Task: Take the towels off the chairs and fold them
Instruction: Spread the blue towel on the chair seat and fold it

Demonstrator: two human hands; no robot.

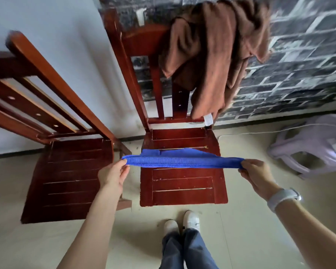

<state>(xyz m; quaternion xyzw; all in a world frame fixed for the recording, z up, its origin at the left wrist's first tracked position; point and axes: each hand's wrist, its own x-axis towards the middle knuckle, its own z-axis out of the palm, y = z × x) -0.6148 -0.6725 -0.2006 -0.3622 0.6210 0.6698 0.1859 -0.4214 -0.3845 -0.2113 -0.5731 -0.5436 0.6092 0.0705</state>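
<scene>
Against the brick-pattern wall (299,55) stand two chairs (182,181); your left hand (113,174) and right hand (257,176) pinch one blue towel (182,161), with apparently one brown towel (211,55) draped behind.

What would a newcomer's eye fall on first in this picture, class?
First the bright blue towel, stretched between the left hand and right hand above the seat of the right-hand chair. Next the brown towel, bunched over that chair's backrest.
</scene>
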